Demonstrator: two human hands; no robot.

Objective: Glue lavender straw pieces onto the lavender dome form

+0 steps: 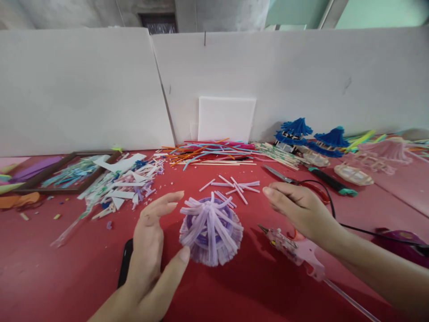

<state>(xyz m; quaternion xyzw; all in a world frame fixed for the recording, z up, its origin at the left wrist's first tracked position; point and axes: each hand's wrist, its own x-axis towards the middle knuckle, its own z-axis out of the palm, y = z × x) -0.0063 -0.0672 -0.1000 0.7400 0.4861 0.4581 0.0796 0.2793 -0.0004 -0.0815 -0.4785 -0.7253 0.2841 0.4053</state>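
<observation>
One lilac model (212,235) sits beside the spread left hand (149,250). The right hand (300,208) has fingertips pressed together, contents unclear, near one glue gun (303,252); two blue models (296,128) stand beyond.

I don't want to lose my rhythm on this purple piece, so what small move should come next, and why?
I'd probably pick up a loose lilac strip with your right hand, which is closed with nothing visible in it. That strip lies just beyond the purple piece, whose spread strips leave gaps, and your open left hand is beside that piece.
</observation>
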